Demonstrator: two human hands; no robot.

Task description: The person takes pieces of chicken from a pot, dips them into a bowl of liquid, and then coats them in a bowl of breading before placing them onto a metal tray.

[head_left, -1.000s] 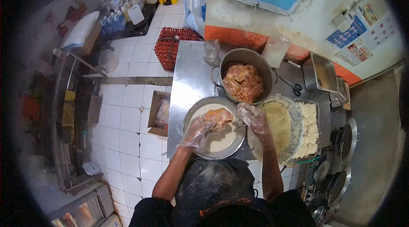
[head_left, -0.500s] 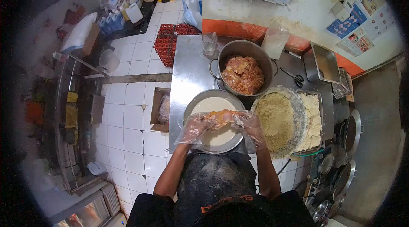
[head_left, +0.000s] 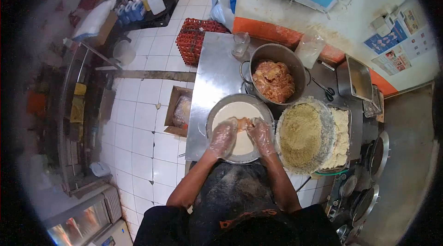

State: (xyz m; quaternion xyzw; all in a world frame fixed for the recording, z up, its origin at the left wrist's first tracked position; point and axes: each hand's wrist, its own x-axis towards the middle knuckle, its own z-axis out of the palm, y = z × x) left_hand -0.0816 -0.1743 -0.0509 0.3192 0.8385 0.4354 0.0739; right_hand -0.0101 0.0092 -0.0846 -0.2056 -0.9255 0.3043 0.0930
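Note:
A piece of raw chicken (head_left: 242, 124) spans the gap between my two hands, low over a metal bowl (head_left: 210, 113) of white batter (head_left: 240, 110). Clear plastic gloves cover both hands. My left hand (head_left: 223, 137) is closed on the chicken's left end, and my right hand (head_left: 261, 136) grips its right end. Fingertips are partly hidden against the meat. Right of the bowl stands a basin of pale yellow flour (head_left: 301, 135). Behind it, a large pot (head_left: 301, 93) holds more raw, marinated chicken (head_left: 273, 80).
Coated pieces lie in a tray (head_left: 340, 137) beyond the flour. Black scissors (head_left: 328, 92), a deep steel pan (head_left: 355, 80) and a clear glass (head_left: 240, 44) are on the steel table (head_left: 207, 70). Pans (head_left: 367, 204) sit at the right; a cardboard box (head_left: 173, 112) is on the floor.
Both hands have lowered the chicken piece toward the batter and come closer together. The piece looks shorter and more bunched. My view has shifted and tilted slightly.

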